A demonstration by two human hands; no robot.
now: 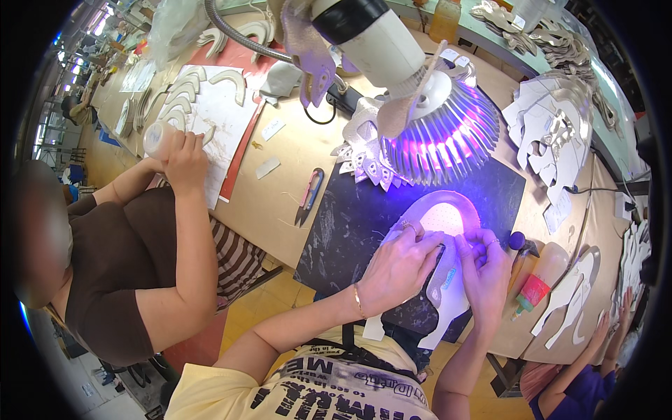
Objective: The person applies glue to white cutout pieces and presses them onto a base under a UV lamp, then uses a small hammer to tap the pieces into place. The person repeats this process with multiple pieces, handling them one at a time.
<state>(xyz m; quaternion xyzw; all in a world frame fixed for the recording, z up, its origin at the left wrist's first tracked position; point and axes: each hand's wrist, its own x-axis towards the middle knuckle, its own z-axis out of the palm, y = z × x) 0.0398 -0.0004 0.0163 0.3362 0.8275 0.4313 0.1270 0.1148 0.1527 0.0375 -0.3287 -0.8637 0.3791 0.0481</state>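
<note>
A shoe upper (442, 218) with a perforated, rounded toe part lies under a purple-lit lamp (441, 133). Its pale side flaps hang down toward my body, over the near edge of a black board (329, 245). My left hand (399, 269), fingers bent and pressed together, grips the upper near the bottom of the toe part. On the opposite side, my right hand (486, 264) pinches the upper's edge between thumb and fingers. The exact fingertip contact is partly hidden by the hands.
Thread snips (310, 196) lie left of the board. A red-and-clear bottle (535, 288) and cut shoe pieces (570, 290) lie at right. More pieces are stacked at back right (553, 133). At left a co-worker holds a white bottle (159, 140) over curved pieces on paper.
</note>
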